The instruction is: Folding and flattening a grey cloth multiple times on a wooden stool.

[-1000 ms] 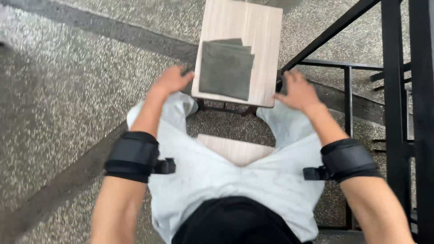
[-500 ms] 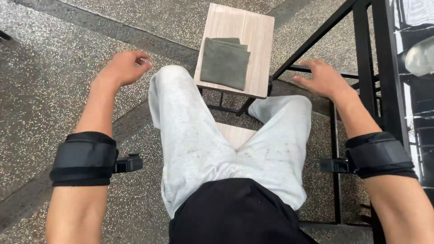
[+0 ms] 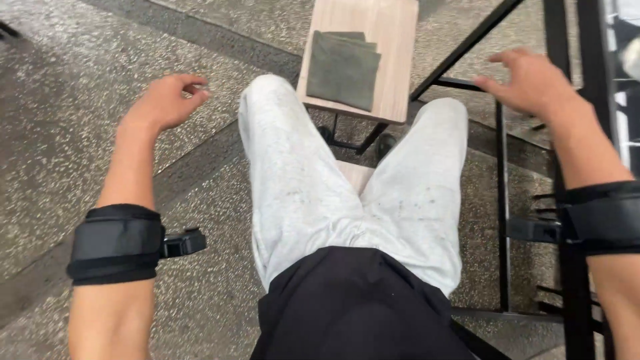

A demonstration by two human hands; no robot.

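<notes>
I look down at my own legs in light grey trousers point(image 3: 293, 180). My left hand point(image 3: 163, 101) hangs out to the left over the speckled floor, fingers loosely curled, holding nothing. My right hand point(image 3: 530, 79) is raised at the right with fingers spread, just above a black metal frame point(image 3: 501, 167), and I cannot tell whether it touches it. Ahead of my knees stands a small wooden stool point(image 3: 393, 60) with folded dark grey cloths point(image 3: 342, 68) lying on its top. Both wrists carry black bands.
The floor is speckled grey terrazzo point(image 3: 80, 133) with a darker strip running diagonally. The black metal frame of bars fills the right side. A pale wooden seat edge point(image 3: 353, 177) shows between my thighs.
Both hands left my knees near the stool and spread outward, the left to the left, the right toward the metal frame. The view has drawn closer to my legs.
</notes>
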